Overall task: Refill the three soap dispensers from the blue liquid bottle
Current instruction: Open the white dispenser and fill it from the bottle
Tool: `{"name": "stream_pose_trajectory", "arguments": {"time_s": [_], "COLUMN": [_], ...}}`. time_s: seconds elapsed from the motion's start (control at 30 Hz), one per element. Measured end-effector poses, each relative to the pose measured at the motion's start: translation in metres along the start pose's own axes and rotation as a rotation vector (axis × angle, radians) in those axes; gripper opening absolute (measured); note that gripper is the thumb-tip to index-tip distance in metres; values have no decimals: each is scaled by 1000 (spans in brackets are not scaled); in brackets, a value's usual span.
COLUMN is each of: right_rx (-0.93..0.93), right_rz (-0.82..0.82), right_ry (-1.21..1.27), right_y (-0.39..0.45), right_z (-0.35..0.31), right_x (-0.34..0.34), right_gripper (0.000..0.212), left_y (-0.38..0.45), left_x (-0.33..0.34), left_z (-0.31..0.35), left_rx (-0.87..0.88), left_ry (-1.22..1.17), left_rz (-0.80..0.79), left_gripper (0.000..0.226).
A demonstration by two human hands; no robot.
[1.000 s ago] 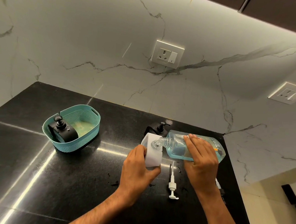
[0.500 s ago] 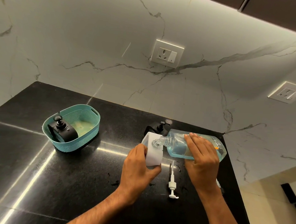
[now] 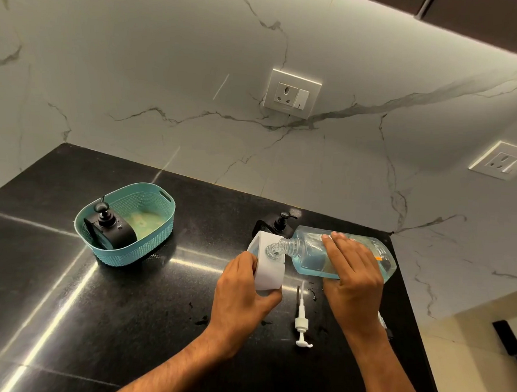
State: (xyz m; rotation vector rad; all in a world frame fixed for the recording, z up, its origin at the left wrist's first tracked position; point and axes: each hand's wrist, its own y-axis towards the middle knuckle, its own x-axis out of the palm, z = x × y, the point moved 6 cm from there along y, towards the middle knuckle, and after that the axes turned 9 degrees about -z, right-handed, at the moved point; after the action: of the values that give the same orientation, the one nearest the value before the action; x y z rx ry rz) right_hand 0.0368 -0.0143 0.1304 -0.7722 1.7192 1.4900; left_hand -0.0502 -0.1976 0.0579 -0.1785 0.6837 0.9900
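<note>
My left hand (image 3: 240,291) grips a white square soap dispenser (image 3: 269,269) standing on the black counter, its top open. My right hand (image 3: 352,277) holds the clear bottle of blue liquid (image 3: 311,253) tipped on its side, neck resting in the dispenser's opening. The white pump head (image 3: 301,321) lies on the counter between my hands. A black dispenser (image 3: 275,224) stands right behind the white one. Another black dispenser (image 3: 110,227) lies tilted in the teal basket (image 3: 145,243).
The black stone counter (image 3: 92,322) meets a white marble wall with a socket (image 3: 292,93). Its right edge drops off just beyond my right forearm. Small wet spots (image 3: 201,319) mark the counter near my left wrist.
The bottle's rear end has risen slightly, tipping it a little more. Both hands and the white dispenser stay in place.
</note>
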Motion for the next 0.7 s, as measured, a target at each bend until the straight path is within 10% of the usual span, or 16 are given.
{"name": "stream_pose_trajectory", "arguments": {"time_s": [0.7], "right_rx": [5], "right_rz": [-7], "right_ry": [-8], "right_y": [0], "right_z": [2], "right_x": [2], "right_gripper": [76], "left_y": [1], "left_x": [0], "left_z": [0], "left_rx": [-1], "left_ry": [-11], "left_rz": [7], "left_gripper": [52]}}
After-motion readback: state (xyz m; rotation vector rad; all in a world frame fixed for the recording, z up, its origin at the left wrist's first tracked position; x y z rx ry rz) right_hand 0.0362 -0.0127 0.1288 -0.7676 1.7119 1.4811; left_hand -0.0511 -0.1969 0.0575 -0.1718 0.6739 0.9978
